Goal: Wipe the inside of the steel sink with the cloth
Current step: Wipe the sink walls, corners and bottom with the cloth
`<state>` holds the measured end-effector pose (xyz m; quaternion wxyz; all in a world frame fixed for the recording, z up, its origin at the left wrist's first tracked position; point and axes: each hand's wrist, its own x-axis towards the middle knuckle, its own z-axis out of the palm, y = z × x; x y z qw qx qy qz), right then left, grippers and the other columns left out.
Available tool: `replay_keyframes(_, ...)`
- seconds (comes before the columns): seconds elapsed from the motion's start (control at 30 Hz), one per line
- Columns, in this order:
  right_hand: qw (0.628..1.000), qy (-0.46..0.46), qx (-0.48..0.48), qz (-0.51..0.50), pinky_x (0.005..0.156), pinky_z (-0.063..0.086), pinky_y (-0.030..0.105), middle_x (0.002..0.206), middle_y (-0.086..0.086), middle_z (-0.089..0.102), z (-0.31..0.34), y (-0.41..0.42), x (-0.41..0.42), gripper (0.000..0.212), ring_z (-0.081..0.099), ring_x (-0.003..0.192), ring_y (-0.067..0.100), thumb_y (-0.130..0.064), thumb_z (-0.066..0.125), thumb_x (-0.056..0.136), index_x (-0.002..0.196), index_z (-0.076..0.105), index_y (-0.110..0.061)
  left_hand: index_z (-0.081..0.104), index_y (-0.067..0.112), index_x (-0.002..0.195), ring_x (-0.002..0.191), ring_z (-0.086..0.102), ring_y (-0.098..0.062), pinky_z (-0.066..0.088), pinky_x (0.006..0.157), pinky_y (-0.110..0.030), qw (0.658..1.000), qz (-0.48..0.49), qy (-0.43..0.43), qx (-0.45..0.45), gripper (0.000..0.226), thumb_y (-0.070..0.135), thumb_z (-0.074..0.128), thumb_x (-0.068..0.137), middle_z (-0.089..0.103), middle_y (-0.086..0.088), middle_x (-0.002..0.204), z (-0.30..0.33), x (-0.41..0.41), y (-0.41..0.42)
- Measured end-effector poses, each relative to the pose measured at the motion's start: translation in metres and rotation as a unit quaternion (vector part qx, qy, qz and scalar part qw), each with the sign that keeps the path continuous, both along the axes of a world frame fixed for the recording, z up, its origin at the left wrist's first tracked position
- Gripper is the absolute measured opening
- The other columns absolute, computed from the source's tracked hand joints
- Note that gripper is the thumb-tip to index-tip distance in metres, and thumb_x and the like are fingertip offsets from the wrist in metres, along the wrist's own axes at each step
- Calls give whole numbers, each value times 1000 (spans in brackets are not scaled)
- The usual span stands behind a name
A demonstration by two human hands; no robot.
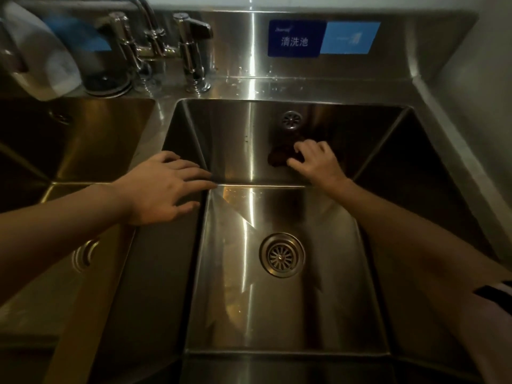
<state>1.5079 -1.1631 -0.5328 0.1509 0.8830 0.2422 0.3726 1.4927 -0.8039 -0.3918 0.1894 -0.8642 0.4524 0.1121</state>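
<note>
Steel sink [285, 309], right basin of two. Right hand [315, 162] presses a dark brown cloth [279, 157] flat against the back wall, just below the overflow hole [291, 120]; fingers spread over it, a loose pressing grip rather than a clench, likely to keep the cloth flush while wiping. Left hand [163, 187] open, holding nothing, palm down on the divider between basins, probably bracing the lean. Floor drain [282, 254] bare; bottom and side walls likely still to wipe. Faucet [155, 40] behind, off.
</note>
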Motion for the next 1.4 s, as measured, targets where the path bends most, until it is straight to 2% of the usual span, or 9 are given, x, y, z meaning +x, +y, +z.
replay_keyframes(0.13,989,100,-98,42,64,45,35,107,16,62,-42,9,3,19,61,88,31,-8,60,81,94,64,-20,11,47,147,143,13,-6,7,116,-38,1000,-9,-6,-6,73,65,-5,77,18,17,156,-1,-1,-1)
replay_keyframes(0.23,957,214,-193,18,63,49,39,115,17,54,-65,15,4,43,58,93,33,-9,78,63,102,66,-21,17,45,146,142,16,-5,8,114,-34,999,-12,-14,-26,75,65,-3,76,22,16,155,0,-1,0)
replay_keyframes(0.33,938,288,-191,-27,62,49,38,116,17,53,-76,18,1,57,57,94,33,-10,86,52,104,67,-21,20,45,146,141,19,-3,10,113,-32,999,-14,-13,-50,75,65,-1,77,25,17,154,-2,-1,-1)
replay_keyframes(0.57,990,96,-102,35,61,41,34,106,15,61,-32,16,3,18,59,85,31,-7,61,83,96,60,-20,22,46,145,140,21,-2,14,113,-33,999,-29,-18,-38,75,68,1,76,26,21,152,-2,1,0)
replay_keyframes(0.77,999,-46,25,4,65,37,33,104,13,58,48,26,5,29,47,94,28,0,55,75,98,61,-16,22,46,145,141,19,-3,12,114,-36,999,-36,-22,-20,76,69,1,75,25,20,153,1,-2,0)
replay_keyframes(0.93,996,-70,53,-3,62,38,33,106,7,41,39,38,9,26,44,90,26,-2,56,79,98,62,-18,25,44,145,141,20,-3,10,114,-36,999,-35,-27,-30,78,69,1,75,26,19,153,0,-3,2)
replay_keyframes(1.07,998,4,-54,21,60,39,32,108,11,53,-13,54,19,19,53,85,28,-8,61,82,96,61,-21,29,43,144,140,22,-3,14,114,-36,998,-40,-31,-39,78,69,1,75,28,19,152,0,-1,2)
replay_keyframes(1.27,953,220,-206,8,63,45,34,119,14,50,-64,69,17,55,44,99,31,-13,83,58,108,63,-24,31,44,143,139,24,-3,16,111,-34,997,-44,-37,-44,76,67,2,77,29,21,151,-2,1,1)
replay_keyframes(1.4,943,252,-219,9,62,45,33,120,12,47,-71,67,18,63,42,100,29,-16,88,53,110,63,-25,30,45,143,138,25,-2,15,110,-31,997,-39,-30,-51,74,67,3,78,31,21,150,-2,2,1)
